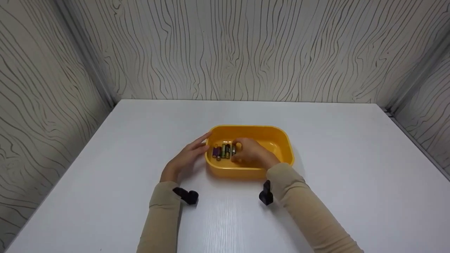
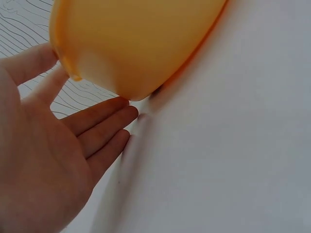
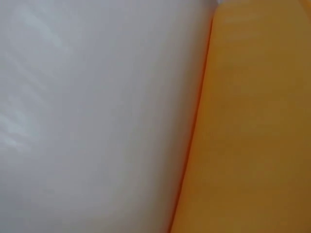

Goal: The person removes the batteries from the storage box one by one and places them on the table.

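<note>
batteries (image 1: 223, 151), four aligned toward nine o'clock inside the yellow tub (image 1: 232, 173), look done, leaving a fifth battery (image 1: 233, 150) at their three o'clock, pinched by the right grip (image 1: 251, 151), the left grip (image 1: 186, 156) relaxed against the tub.

The batteries (image 1: 223, 151) are too small to read, and the left wrist view crops the bin (image 2: 131, 43).

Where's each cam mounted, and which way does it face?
Head: on the head, facing forward and down at the yellow bin, batteries and table; left hand, right hand and sleeves show.
Left wrist: faces the bin's outside; left hand shows.
Right wrist: faces bin and table; no hand shows.
Both wrist views share bin and table.
</note>
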`<control>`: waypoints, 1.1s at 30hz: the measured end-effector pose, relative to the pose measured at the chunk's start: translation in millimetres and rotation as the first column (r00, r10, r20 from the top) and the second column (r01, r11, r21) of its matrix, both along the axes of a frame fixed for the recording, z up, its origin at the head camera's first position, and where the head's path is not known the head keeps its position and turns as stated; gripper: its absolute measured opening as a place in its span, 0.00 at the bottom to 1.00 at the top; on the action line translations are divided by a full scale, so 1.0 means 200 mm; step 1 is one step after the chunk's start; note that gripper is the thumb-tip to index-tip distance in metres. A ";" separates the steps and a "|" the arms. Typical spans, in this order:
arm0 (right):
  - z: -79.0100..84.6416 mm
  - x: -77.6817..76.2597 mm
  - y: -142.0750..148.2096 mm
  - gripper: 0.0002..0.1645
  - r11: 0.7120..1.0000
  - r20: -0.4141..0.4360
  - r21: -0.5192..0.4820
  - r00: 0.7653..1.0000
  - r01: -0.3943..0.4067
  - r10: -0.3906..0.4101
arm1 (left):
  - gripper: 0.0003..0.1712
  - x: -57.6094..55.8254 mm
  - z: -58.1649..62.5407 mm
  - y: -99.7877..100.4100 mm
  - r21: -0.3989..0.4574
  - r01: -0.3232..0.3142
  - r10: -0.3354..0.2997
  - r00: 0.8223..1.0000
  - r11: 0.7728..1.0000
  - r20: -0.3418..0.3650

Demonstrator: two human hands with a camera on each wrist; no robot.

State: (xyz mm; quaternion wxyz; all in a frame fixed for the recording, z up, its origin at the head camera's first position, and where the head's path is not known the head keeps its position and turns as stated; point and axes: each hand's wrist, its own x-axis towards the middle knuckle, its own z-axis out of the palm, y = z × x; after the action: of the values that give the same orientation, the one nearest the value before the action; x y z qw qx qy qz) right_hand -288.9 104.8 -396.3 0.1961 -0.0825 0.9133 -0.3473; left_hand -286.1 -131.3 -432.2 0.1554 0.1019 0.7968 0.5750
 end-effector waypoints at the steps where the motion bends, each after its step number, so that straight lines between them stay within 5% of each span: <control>1: 0.00 0.00 0.00 0.35 1.000 0.012 -0.014 1.000 0.006 -0.006 | 0.29 0.00 0.00 0.00 -0.003 -0.003 0.003 1.000 1.000 0.004; 6: 0.03 0.00 0.02 0.35 0.999 0.029 -0.039 1.000 0.001 0.000 | 0.29 0.00 0.00 0.00 -0.010 -0.002 0.002 1.000 1.000 -0.002; 21: 0.11 0.09 0.07 0.37 0.977 -0.185 0.015 0.960 -0.213 0.212 | 0.29 0.01 0.01 -0.01 -0.018 -0.006 0.007 1.000 1.000 0.027; 33: 0.18 0.18 0.12 0.36 0.970 -0.238 -0.041 0.945 -0.240 0.224 | 0.28 0.02 0.01 0.00 -0.027 0.003 -0.003 1.000 1.000 0.015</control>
State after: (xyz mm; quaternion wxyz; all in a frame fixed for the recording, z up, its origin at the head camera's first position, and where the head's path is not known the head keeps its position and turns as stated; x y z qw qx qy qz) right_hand -252.4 127.8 -359.8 0.1249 -0.2360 0.9013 -0.3412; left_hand -282.4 -132.3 -429.3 0.1637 0.0964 0.8032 0.5646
